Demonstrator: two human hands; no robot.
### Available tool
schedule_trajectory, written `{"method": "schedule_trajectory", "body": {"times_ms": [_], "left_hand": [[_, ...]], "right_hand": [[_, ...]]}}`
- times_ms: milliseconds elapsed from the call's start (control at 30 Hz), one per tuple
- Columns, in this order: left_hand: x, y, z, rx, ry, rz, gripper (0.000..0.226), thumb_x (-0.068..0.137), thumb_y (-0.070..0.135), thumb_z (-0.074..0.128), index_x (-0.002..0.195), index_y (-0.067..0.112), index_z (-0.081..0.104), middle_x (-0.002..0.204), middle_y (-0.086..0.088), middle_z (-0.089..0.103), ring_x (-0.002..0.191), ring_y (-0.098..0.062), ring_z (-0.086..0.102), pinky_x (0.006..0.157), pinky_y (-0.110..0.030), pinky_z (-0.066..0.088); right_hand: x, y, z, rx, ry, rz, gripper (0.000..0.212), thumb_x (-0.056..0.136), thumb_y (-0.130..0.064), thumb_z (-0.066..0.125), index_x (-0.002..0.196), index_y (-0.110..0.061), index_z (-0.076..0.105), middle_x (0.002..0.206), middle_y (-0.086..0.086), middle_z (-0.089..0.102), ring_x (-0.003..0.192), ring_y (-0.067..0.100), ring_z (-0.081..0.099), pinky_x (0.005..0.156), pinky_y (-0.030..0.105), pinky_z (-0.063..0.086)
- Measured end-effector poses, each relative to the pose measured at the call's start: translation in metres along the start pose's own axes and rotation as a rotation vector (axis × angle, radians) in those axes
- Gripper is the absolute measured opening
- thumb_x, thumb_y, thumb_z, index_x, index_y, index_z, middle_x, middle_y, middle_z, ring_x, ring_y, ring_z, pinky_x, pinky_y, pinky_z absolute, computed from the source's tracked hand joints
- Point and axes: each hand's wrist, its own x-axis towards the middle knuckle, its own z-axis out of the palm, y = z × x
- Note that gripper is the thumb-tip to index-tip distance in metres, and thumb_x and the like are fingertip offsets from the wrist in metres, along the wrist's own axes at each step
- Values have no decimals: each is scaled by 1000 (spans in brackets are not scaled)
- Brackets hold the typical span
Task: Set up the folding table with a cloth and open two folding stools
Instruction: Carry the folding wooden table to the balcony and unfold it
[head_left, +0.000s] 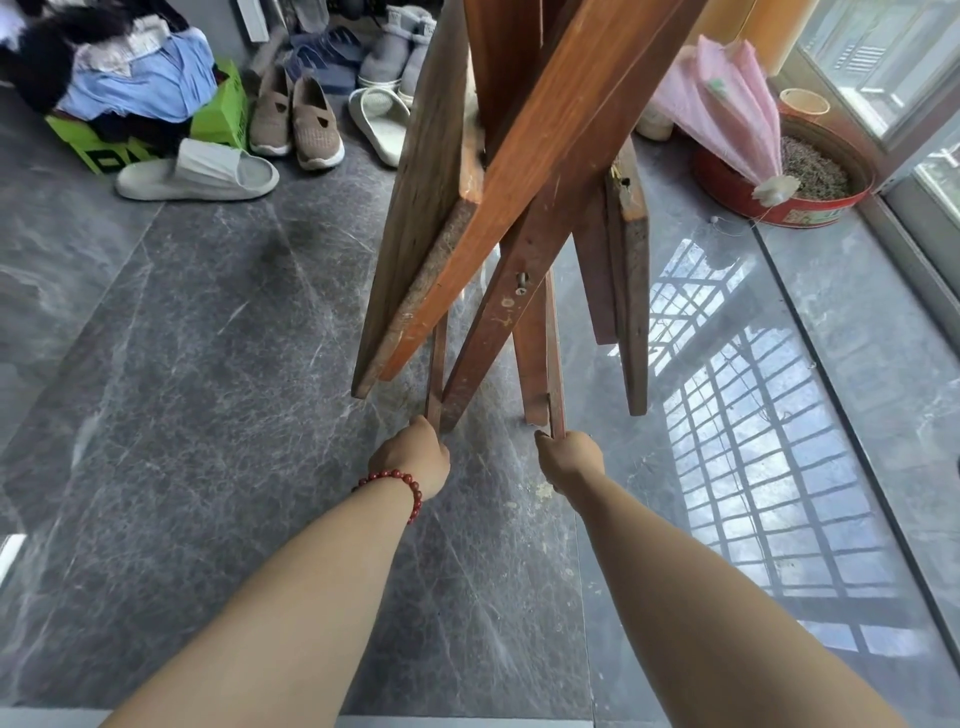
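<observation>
A folded wooden table (519, 171) stands upright in front of me, its brown panels hanging down and its crossed legs reaching toward the grey marble floor. My left hand (415, 457), with a red bead bracelet on the wrist, grips the lower end of the left leg. My right hand (569, 460) grips the lower end of the right leg. No cloth for the table and no stools are in view.
Shoes and slippers (296, 119) lie at the back left beside a green box (223, 119) piled with clothes. A red round tin (789, 208) with a pink folded net cover (727, 109) sits at the back right by the window frame (914, 249).
</observation>
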Motion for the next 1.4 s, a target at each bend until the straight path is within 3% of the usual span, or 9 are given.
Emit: {"method": "schedule_trajectory", "body": {"times_ms": [300,400,500,633,767,867,1033,1167,1400], "left_hand": [[-2,0,1,-4,-9,8,30,98,30,39,119,8,41,107,-12,63,95,-30,62,76,-37,50],[-6,4,3,-61,-18,-31,31,98,29,39,120,7,40,112,-15,62,100,-33,62,79,-39,50],[-9,8,2,-92,-30,-65,38,98,32,40,125,6,38,116,-16,61,103,-32,61,81,-40,51],[-11,8,-4,-201,-61,-106,47,95,39,47,125,5,37,120,-15,59,105,-32,60,82,-39,49],[-16,10,-9,-303,-79,-163,55,91,40,55,127,3,34,126,-16,55,108,-33,59,89,-40,51],[-23,17,-16,-302,-30,-173,61,90,36,58,132,1,31,136,-17,44,119,-34,52,94,-40,45],[-29,26,-24,-129,26,-58,64,91,36,56,138,5,26,141,-14,32,121,-31,49,93,-41,47],[-43,31,-36,-140,10,3,62,91,37,55,138,7,29,141,-12,31,123,-30,46,93,-39,46],[-102,38,-86,-156,-82,87,56,93,36,51,137,6,32,140,-13,35,126,-28,43,100,-35,40]], "right_hand": [[-3,1,-11,91,-33,45,33,92,-33,50,66,-12,48,59,3,48,49,18,43,50,27,38],[-8,-2,-10,298,-50,151,29,93,-32,53,78,-7,51,57,5,43,48,18,39,45,26,36],[-16,-11,-10,573,-82,296,28,92,-28,59,95,-2,49,63,6,43,52,16,42,37,19,37],[-26,-21,-5,775,-107,435,41,88,-23,66,118,-2,49,80,10,54,70,17,57,53,23,48],[-40,-38,-2,835,-146,519,54,88,-20,65,134,-6,39,106,12,60,86,17,64,45,21,50],[-46,-47,-1,803,-150,553,52,88,-18,64,132,-4,41,114,14,64,100,19,66,55,23,52],[-53,-53,-11,732,-230,539,41,94,-20,54,130,-3,42,117,16,63,103,23,64,78,26,50],[-68,-53,-18,627,-220,400,37,96,-22,50,128,-5,45,108,16,64,90,25,63,68,27,53],[-124,-74,-58,572,-102,164,10,94,-15,52,102,-9,54,82,2,63,84,23,61,86,37,52]]}}
